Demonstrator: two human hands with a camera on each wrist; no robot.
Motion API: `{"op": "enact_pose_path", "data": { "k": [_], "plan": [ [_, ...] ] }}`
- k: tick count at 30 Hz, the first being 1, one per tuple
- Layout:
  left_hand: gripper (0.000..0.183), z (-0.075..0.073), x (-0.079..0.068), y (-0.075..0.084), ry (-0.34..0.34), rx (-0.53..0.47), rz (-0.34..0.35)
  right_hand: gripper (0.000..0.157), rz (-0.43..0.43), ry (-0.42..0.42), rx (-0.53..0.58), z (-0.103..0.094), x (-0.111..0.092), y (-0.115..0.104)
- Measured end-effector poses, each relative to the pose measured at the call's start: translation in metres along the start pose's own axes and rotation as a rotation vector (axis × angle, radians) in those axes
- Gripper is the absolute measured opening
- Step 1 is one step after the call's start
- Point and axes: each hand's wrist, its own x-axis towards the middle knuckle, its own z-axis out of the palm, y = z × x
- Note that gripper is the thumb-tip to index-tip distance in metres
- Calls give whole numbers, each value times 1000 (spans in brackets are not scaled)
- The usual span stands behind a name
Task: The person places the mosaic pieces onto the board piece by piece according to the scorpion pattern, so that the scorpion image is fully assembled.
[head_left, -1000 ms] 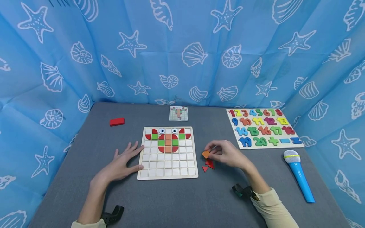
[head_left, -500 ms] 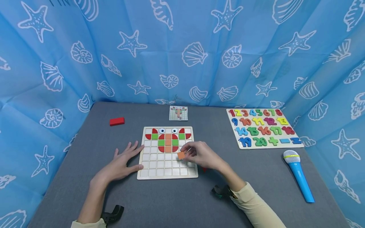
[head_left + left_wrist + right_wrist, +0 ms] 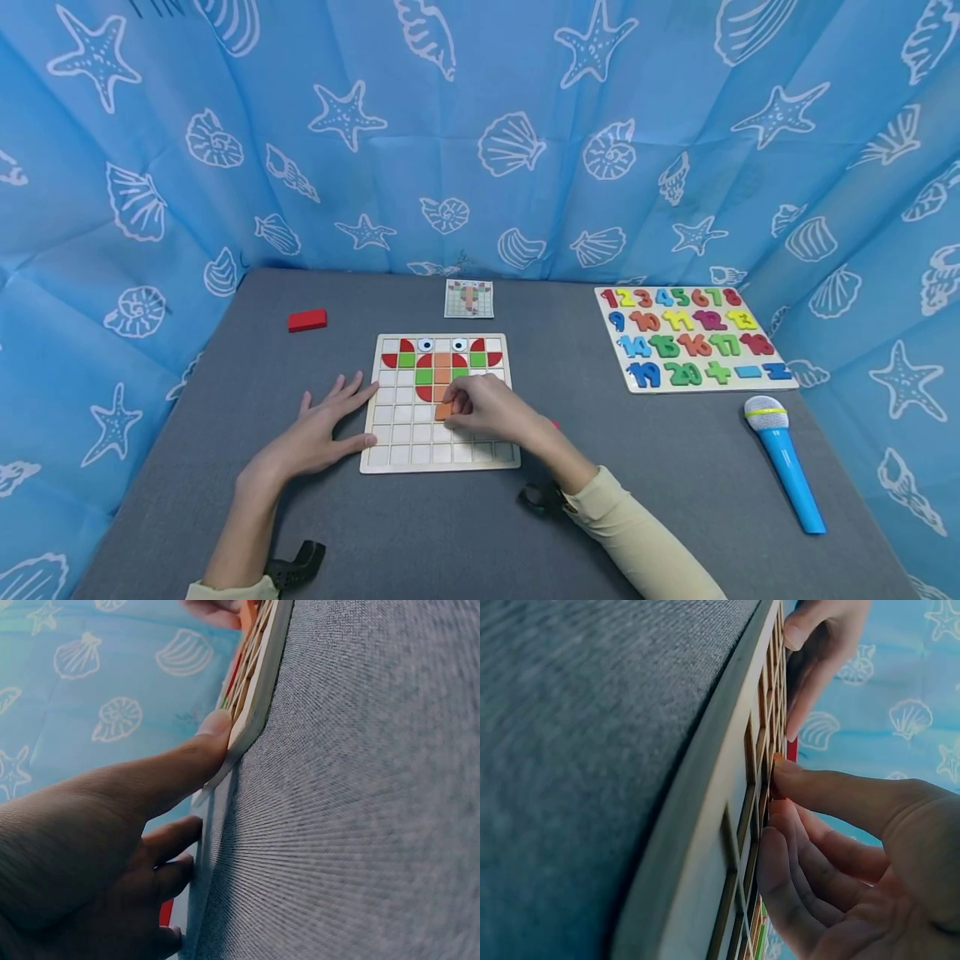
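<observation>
A pale wooden grid board (image 3: 401,454) lies flat on the table, its upper rows holding red, green and orange pieces and two eye pieces. My right hand (image 3: 491,408) pinches an orange square tile (image 3: 443,412) at the grid, just below the column of orange squares; the right wrist view shows thumb and fingertips close against the board. My left hand (image 3: 322,429) touches the board's left edge with fingers spread, and in the left wrist view its thumb (image 3: 216,724) presses on the board's corner. Some cells under my right hand are hidden.
A small picture card (image 3: 468,298) lies behind the board. A red block (image 3: 307,321) sits at the back left. To the right are a number puzzle board (image 3: 693,342) and a blue toy microphone (image 3: 787,467). My right forearm mostly hides some red pieces (image 3: 555,423).
My right hand has carried the orange square tile leftward from beside the board to a cell below the orange column. The left hand has stayed still.
</observation>
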Motion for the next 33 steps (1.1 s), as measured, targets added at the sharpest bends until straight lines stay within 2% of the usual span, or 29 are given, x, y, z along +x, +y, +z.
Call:
{"op": "enact_pose_path", "data": {
  "k": [6, 10, 16, 22, 28, 33],
  "plan": [
    [89, 0, 0, 1, -14, 10, -12, 19, 12, 6, -4, 1, 2, -2],
    [89, 0, 0, -1, -7, -4, 0, 18, 5, 11, 36, -3, -3, 1],
    [89, 0, 0, -3, -13, -29, 4, 20, 18, 10, 133, -15, -18, 14],
    [89, -1, 1, -1, -28, -15, -14, 23, 45, -18, 169, -31, -37, 27],
    [89, -1, 1, 0, -30, -7, -19, 19, 81, -37, 144, -50, -60, 44],
    [89, 0, 1, 1, -28, 6, -25, 18, 148, -44, 44, -66, -78, 61]
  ]
}}
